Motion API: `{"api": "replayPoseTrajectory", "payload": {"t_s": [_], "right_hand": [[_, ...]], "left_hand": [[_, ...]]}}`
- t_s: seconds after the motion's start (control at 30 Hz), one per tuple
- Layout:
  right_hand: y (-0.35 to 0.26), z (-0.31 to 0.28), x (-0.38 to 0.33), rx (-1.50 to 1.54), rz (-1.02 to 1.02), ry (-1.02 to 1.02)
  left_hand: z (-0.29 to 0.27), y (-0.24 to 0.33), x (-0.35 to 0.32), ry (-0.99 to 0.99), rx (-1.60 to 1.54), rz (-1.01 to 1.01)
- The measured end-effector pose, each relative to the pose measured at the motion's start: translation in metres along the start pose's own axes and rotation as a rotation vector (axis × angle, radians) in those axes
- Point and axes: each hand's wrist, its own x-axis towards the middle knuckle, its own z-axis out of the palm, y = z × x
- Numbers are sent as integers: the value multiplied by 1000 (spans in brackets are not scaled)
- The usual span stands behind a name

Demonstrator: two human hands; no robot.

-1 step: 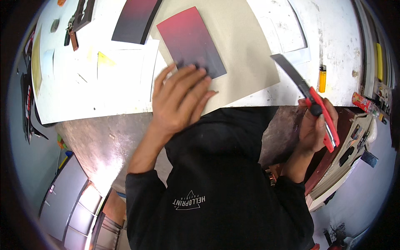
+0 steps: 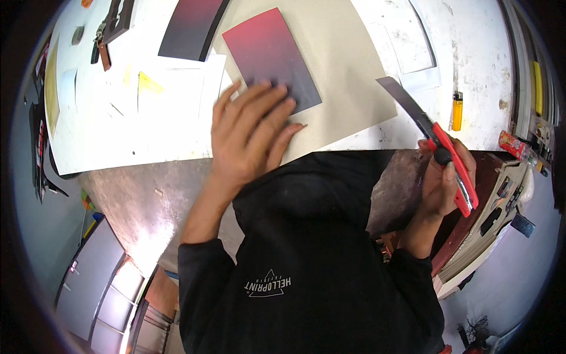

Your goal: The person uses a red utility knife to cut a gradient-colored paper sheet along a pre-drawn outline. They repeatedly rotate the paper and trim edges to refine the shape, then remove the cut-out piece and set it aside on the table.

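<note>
My left hand (image 2: pixel 244 133) is stretched out with its fingers apart over the near left corner of a red-to-dark-grey printed sheet (image 2: pixel 268 47). The fingertips hide that corner; whether they press on it I cannot tell. Under the sheet lies a large beige board (image 2: pixel 348 71), its near edge by my left thumb. A red utility knife (image 2: pixel 454 168) with a long extended blade is gripped in my right hand (image 2: pixel 439 183), off the table's front edge. The blade points up and left, its tip over the board's right side, apart from the sheet.
A dark red-and-black panel (image 2: pixel 191 35) lies at the back left. On the white table (image 2: pixel 171 138) are keys (image 2: pixel 101 44), white papers (image 2: pixel 215 76) and a yellow lighter (image 2: pixel 457 112). Flat boards (image 2: pixel 471 253) stand stacked below on the right.
My left hand has shifted slightly left, its fingertips a little farther up the sheet. The knife in my right hand has moved slightly left. The printed sheet lies almost as before.
</note>
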Motion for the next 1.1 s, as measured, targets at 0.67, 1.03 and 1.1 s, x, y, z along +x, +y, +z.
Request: {"api": "replayPoseTrajectory", "payload": {"t_s": [0.67,1.03,1.1], "right_hand": [[-15,78,33,-271,-84,-313],[-7,74,37,-286,-127,-330],[-8,74,39,-273,-132,-336]], "left_hand": [[-2,-24,2,-125,-93,-31],[6,-31,2,-95,-80,-12],[5,-30,2,-102,-71,-15]]}}
